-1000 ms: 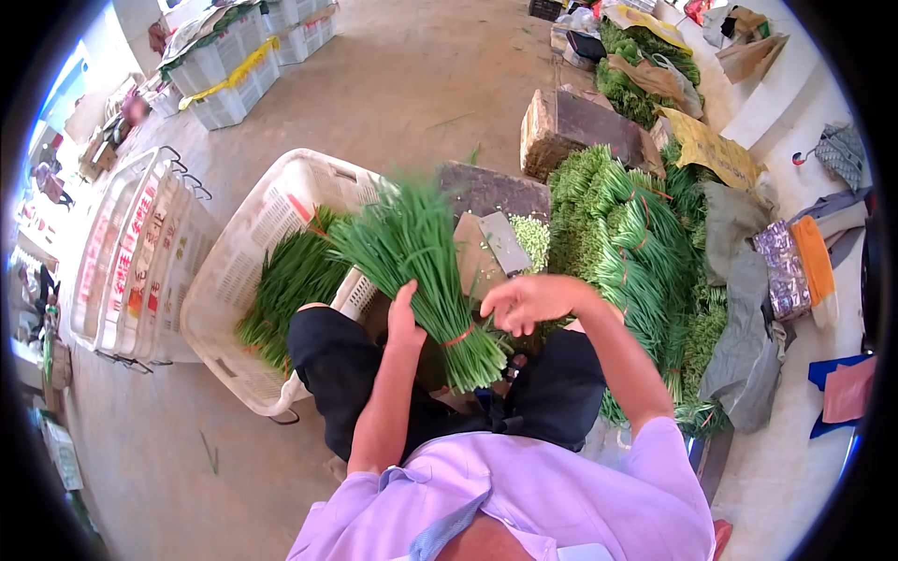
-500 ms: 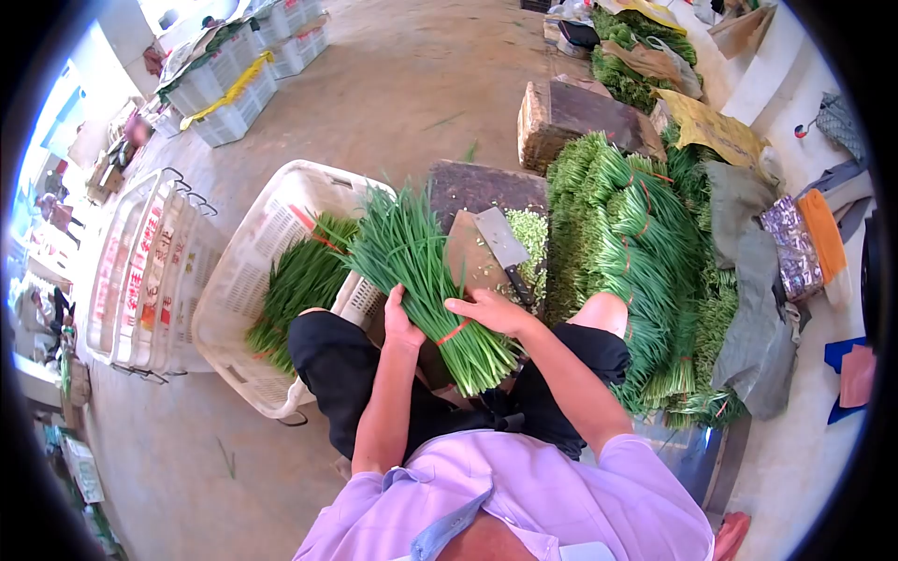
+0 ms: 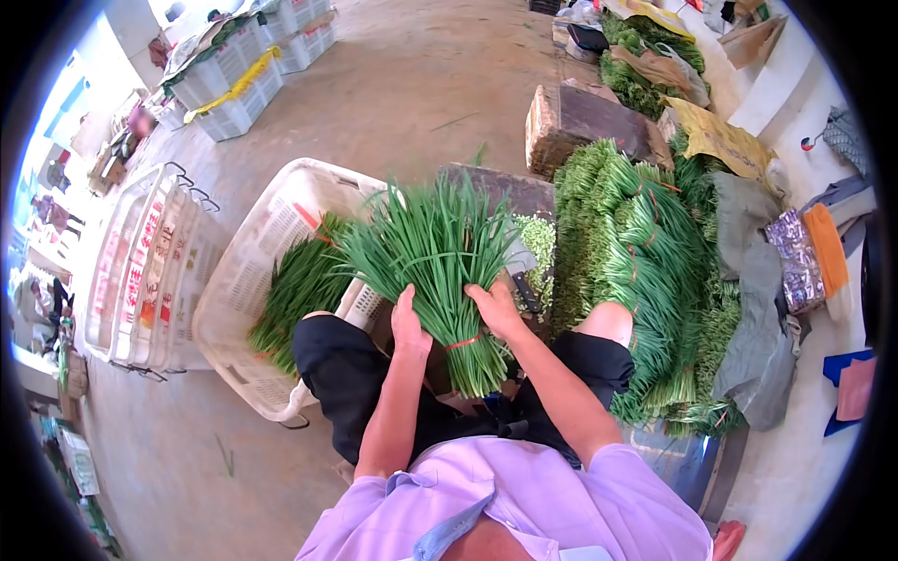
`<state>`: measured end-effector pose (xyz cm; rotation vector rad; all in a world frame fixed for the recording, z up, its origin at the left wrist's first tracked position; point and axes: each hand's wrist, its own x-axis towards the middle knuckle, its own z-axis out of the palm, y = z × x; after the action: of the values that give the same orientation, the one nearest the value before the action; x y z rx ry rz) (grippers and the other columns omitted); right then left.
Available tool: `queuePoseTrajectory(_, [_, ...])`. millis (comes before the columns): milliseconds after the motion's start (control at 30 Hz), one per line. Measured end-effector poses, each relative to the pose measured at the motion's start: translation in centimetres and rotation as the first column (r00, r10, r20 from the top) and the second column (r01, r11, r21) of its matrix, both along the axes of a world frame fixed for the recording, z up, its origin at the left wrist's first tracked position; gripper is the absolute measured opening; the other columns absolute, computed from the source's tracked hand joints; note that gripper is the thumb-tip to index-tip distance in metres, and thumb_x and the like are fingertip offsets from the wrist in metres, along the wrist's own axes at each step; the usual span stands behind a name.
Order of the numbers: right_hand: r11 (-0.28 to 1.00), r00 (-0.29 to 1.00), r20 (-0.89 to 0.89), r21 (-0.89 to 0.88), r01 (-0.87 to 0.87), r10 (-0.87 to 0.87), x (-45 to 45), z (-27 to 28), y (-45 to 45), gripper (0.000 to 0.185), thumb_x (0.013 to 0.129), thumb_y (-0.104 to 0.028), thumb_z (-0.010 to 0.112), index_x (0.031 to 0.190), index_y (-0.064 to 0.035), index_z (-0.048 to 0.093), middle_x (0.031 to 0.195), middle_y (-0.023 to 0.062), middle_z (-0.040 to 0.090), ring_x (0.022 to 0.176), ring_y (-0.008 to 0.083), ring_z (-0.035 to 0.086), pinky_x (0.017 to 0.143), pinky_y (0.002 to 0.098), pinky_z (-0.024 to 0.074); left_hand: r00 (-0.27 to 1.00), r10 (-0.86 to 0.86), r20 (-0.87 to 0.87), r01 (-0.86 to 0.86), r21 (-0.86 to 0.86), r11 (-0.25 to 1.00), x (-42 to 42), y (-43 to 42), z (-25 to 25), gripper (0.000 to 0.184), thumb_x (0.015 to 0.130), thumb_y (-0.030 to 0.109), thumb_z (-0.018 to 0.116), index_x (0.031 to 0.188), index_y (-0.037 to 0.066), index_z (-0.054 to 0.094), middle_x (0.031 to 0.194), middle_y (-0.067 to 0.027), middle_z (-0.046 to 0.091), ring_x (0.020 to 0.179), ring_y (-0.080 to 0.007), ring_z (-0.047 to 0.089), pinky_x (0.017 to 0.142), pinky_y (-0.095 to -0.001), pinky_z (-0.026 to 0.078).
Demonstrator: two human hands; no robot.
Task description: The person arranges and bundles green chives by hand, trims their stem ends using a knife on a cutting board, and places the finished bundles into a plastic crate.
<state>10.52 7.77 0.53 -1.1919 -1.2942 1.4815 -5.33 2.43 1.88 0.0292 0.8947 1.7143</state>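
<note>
A thick bundle of green chives (image 3: pixel 440 262) is held upright over my lap, its leaf tips fanned out ahead and its pale cut ends towards me. A red band (image 3: pixel 462 343) ties it near the cut ends. My left hand (image 3: pixel 409 323) is closed around its left side, and my right hand (image 3: pixel 494 310) grips the right side, thumb on top. Behind the bundle stands a dark block (image 3: pixel 524 194) with chopped trimmings (image 3: pixel 535 245). A knife's black handle (image 3: pixel 526 294) shows beside my right hand; the leaves hide its blade.
At my left a white plastic crate (image 3: pixel 267 210) holds banded chives (image 3: pixel 304 285). Stacked crates (image 3: pixel 140 271) stand farther left. A large pile of chives (image 3: pixel 645 252) lies along my right, with grey cloth (image 3: pixel 748 327) beside it. Another brown block (image 3: pixel 599 122) is ahead.
The chive bundle has swung from leaning left to nearly upright, and its leaves have spread wider to the right, covering the knife blade. Both hands keep hold of it.
</note>
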Motion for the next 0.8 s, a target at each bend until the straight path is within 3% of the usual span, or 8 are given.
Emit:
queuePoseTrajectory(100, [0.965, 0.932, 0.359, 0.258, -0.048, -0.05, 0.2, 1.1, -0.6, 0.03, 0.09, -0.021, 0.06, 0.106, 0.0027, 0.068, 0.091, 0.0176, 0.072, 0.083, 0.0306, 0.069, 0.079, 0.0397, 0.0525, 0.997, -0.073, 0.028, 0.073, 0.013, 0.997, 0.3, -0.3, 0.0, 0.04, 0.099, 0.025, 0.058, 0.13, 0.001, 0.055, 0.123, -0.0108, 0.065, 0.107, -0.0273, 0.067, 0.093, -0.0433, 0.055])
queuePoseTrajectory(200, [0.949, 0.871, 0.49, 0.284, -0.134, -0.023, -0.8, 2.2, -1.1, 0.034, 0.088, -0.027, 0.061, 0.102, 0.0022, 0.068, 0.078, 0.0257, 0.068, 0.078, 0.0424, 0.068, 0.075, 0.0451, 0.0531, 0.834, -0.003, -0.552, -0.019, -0.033, 0.999, 2.1, -0.4, 1.2, 0.04, 0.094, 0.018, 0.066, 0.129, 0.001, 0.055, 0.119, -0.0102, 0.065, 0.103, -0.0218, 0.066, 0.092, -0.0385, 0.053])
queuePoseTrajectory(267, [0.943, 0.87, 0.49, 0.265, -0.203, 0.05, -0.8, 3.2, -1.2, 0.036, 0.088, -0.028, 0.061, 0.103, 0.0045, 0.067, 0.073, 0.0239, 0.067, 0.072, 0.0403, 0.068, 0.071, 0.0451, 0.0529, 0.843, 0.009, -0.537, -0.02, -0.014, 1.0, 1.6, -0.2, 0.0, 0.039, 0.091, 0.01, 0.068, 0.127, 0.0, 0.056, 0.116, -0.0085, 0.065, 0.099, -0.0193, 0.065, 0.091, -0.0349, 0.052])
queuePoseTrajectory(333, [0.97, 0.936, 0.352, 0.226, -0.089, 0.004, -0.2, 2.1, -0.5, 0.037, 0.09, -0.028, 0.061, 0.101, 0.0062, 0.067, 0.074, 0.0224, 0.068, 0.072, 0.0341, 0.069, 0.071, 0.0429, 0.0527, 0.974, -0.013, -0.228, 0.029, 0.067, 0.997, 0.3, -0.2, -1.3, 0.037, 0.091, 0.008, 0.066, 0.125, 0.0, 0.056, 0.115, -0.009, 0.065, 0.098, -0.0194, 0.066, 0.088, -0.0337, 0.053])
queuePoseTrajectory(367, [0.99, 0.983, 0.16, 0.096, -0.102, 0.086, 0.5, -0.2, 0.6, 0.03, 0.091, -0.009, 0.058, 0.118, 0.0027, 0.063, 0.101, 0.009, 0.07, 0.091, 0.0201, 0.066, 0.085, 0.0357, 0.0519, 0.99, -0.014, -0.143, 0.022, 0.055, 0.998, -0.3, -0.4, -1.7, 0.032, 0.091, 0.005, 0.062, 0.122, -0.001, 0.058, 0.114, -0.01, 0.066, 0.098, -0.0211, 0.067, 0.087, -0.0353, 0.055])
queuePoseTrajectory(467, [0.996, 0.994, -0.076, -0.025, -0.087, 0.085, 0.5, 0.8, 0.3, 0.038, 0.09, -0.001, 0.057, 0.129, 0.0017, 0.056, 0.117, 0.0056, 0.064, 0.104, 0.0161, 0.06, 0.093, 0.0327, 0.049, 0.996, 0.027, -0.081, -0.02, 0.084, 0.996, 0.2, -1.0, -0.8, 0.035, 0.09, 0.004, 0.059, 0.124, -0.005, 0.056, 0.116, -0.0131, 0.066, 0.1, -0.0253, 0.068, 0.09, -0.0401, 0.057])
queuePoseTrajectory(733, [0.988, 0.988, -0.032, 0.012, -0.153, 0.153, 1.5, 3.2, -0.1, 0.037, 0.091, -0.018, 0.067, 0.121, 0.0031, 0.063, 0.109, 0.0104, 0.07, 0.096, 0.0178, 0.064, 0.087, 0.0337, 0.0508, 0.997, -0.033, -0.073, 0.041, 0.109, 0.993, 0.9, -1.5, -0.1, 0.032, 0.091, 0.002, 0.059, 0.123, -0.004, 0.057, 0.117, -0.0137, 0.067, 0.101, -0.0254, 0.068, 0.091, -0.0391, 0.057])
queuePoseTrajectory(800, [0.894, 0.791, 0.54, 0.143, -0.424, 0.289, 2.7, 7.5, 0.1, 0.056, 0.087, -0.029, 0.074, 0.131, -0.0005, 0.057, 0.108, 0.0168, 0.069, 0.096, 0.023, 0.067, 0.086, 0.036, 0.0527, 0.991, -0.032, -0.132, 0.05, 0.139, 0.989, 1.1, -1.5, -0.7, 0.028, 0.092, 0.001, 0.06, 0.12, -0.003, 0.06, 0.115, -0.0118, 0.068, 0.101, -0.0228, 0.068, 0.089, -0.038, 0.057])
